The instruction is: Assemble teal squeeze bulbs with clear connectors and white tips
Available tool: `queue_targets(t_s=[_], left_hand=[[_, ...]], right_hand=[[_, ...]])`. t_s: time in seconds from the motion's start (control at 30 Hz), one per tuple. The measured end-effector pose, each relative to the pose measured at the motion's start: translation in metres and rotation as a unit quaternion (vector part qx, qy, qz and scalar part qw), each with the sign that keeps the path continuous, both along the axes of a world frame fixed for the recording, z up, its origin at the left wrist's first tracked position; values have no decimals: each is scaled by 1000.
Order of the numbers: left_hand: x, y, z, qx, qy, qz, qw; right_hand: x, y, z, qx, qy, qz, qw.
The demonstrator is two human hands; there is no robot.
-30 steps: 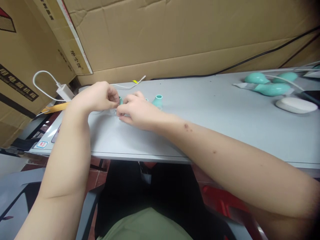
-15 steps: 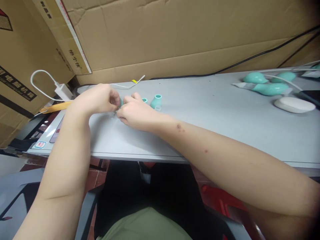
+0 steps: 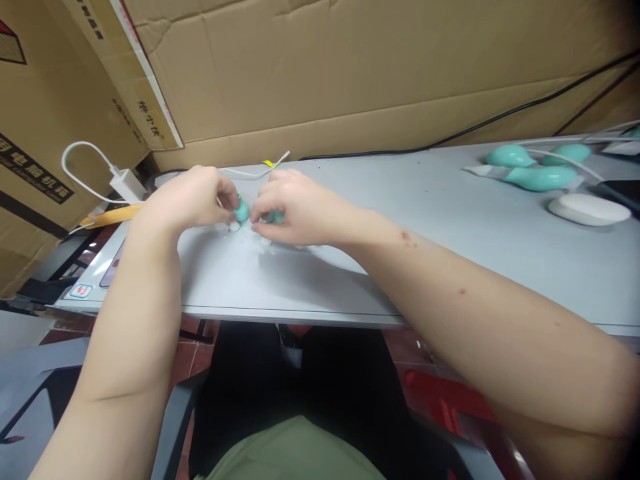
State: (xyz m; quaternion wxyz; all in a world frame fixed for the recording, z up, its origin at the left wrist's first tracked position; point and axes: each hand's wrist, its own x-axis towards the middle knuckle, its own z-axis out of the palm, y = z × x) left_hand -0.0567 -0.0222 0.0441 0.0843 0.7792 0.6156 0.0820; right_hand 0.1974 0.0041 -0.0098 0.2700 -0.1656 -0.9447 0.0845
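My left hand (image 3: 213, 200) is closed at the table's left part, its fingertips on a small glossy teal bottle-shaped piece (image 3: 242, 211). By its thumb lies a small whitish round piece (image 3: 235, 227). My right hand (image 3: 295, 210) is bent round a second teal bottle-shaped piece (image 3: 276, 217), which shows between thumb and fingers; most of it is covered. Below the right thumb sits another small whitish piece (image 3: 266, 241). The right hand hides whatever stands behind it.
Several larger teal bulb-shaped things (image 3: 543, 177) lie at the right beside a white oval case (image 3: 590, 209) and a dark flat object (image 3: 623, 192). A white cable (image 3: 255, 174) runs behind my hands. Cardboard (image 3: 350, 73) walls the back. A white charger (image 3: 127, 184) stands left.
My right hand has moved right and slightly back, away from the left hand, and over the teal pieces there. More of the left teal piece now shows. The left hand has hardly moved.
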Motion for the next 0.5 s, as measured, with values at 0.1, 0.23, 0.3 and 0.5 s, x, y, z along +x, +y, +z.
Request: queue_targets(t_s=[0.1, 0.23, 0.3, 0.5], left_hand=[[3, -5, 1, 36, -27, -5, 999], [11, -12, 1, 75, -113, -38, 990], [15, -15, 0, 77, -166, -63, 981], [30, -22, -1, 96, -318, -71, 941]], right_hand=[[4, -3, 6, 11, -63, -15, 998], [3, -7, 8, 43, -126, -47, 990], [4, -6, 7, 35, -111, -30, 993], [10, 6, 10, -141, 89, 19, 986]])
